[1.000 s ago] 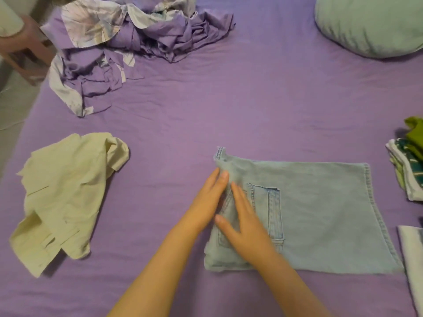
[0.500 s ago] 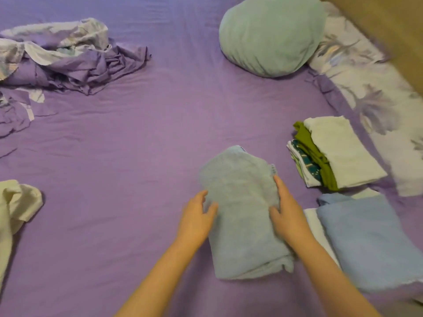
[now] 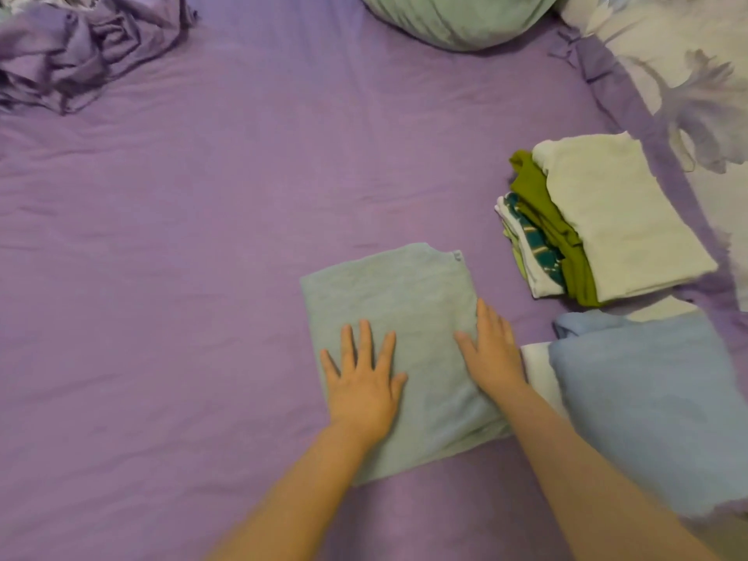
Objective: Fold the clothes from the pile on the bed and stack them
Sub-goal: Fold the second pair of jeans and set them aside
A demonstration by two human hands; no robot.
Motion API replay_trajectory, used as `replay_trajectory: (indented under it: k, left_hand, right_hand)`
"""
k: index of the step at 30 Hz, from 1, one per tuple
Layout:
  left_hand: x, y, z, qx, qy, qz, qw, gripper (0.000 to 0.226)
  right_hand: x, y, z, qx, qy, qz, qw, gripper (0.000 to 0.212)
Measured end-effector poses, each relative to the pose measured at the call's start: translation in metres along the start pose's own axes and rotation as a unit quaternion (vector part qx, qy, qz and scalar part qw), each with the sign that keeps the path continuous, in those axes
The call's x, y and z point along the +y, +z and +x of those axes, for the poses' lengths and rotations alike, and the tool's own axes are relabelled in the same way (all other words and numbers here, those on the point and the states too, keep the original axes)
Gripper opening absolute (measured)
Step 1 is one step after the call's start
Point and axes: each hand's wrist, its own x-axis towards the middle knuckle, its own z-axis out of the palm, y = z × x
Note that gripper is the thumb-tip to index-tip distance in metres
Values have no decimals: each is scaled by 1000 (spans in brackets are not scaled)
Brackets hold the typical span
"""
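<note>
A folded light blue denim garment (image 3: 400, 301) lies flat on the purple bed sheet (image 3: 202, 236) in front of me. My left hand (image 3: 362, 382) rests palm down on its near left part, fingers spread. My right hand (image 3: 491, 350) lies flat on its right edge. To the right stands a stack of folded clothes (image 3: 599, 220) with a cream piece on top and green and patterned ones beneath. Nearer, a folded blue garment (image 3: 647, 398) lies over a white one (image 3: 538, 370).
A crumpled purple sheet pile (image 3: 73, 46) lies at the far left. A pale green pillow (image 3: 457, 14) sits at the top centre. A floral purple bedcover (image 3: 688, 87) runs along the right side.
The denim garment went from spread out to folded into a compact rectangle. Both hands now press flat on it instead of gripping its sides. The view has swung right, so the cream garment at left is gone.
</note>
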Motion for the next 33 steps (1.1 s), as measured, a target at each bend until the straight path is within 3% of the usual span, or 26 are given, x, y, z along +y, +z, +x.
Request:
replay_trajectory:
  k: [5, 8, 11, 13, 16, 18, 21, 23, 24, 30, 33]
  left_hand:
    - [-12, 29, 18, -51, 16, 52, 997, 66]
    - [-11, 27, 25, -65, 22, 44, 997, 69]
    - [-15, 21, 12, -8, 19, 4, 1000, 74]
    - [-21, 17, 0, 33, -46, -72, 996, 82]
    - [-25, 7, -8, 69, -194, -297, 932, 99]
    - [-26, 1, -6, 85, -238, -407, 878, 98]
    - [-33, -8, -4, 83, -280, -566, 771, 66]
    - [-37, -19, -11, 23, -282, -671, 685, 45]
    - [-39, -25, -14, -8, -274, -699, 661, 39]
    - [-20, -59, -77, -34, -166, -750, 639, 32]
    - [10, -71, -101, -57, -112, -766, 631, 33]
  right_hand:
    - [10, 23, 7, -18, 11, -107, 994, 70]
    - [4, 21, 6, -18, 27, -107, 994, 70]
    - [-3, 14, -2, 11, 55, -63, 996, 74]
    - [-6, 8, -6, 22, 78, -30, 996, 81]
    - [-6, -4, -4, -14, 134, 59, 989, 90]
    - [-4, -14, 2, -58, 161, 118, 978, 84]
    - [4, -26, 10, -119, 193, 263, 938, 66]
    - [7, -33, 1, -152, 195, 344, 906, 60]
    - [8, -35, -2, -163, 184, 362, 899, 56]
    - [25, -61, -68, -111, 112, 456, 876, 43]
    - [39, -95, -100, -60, 70, 463, 881, 29]
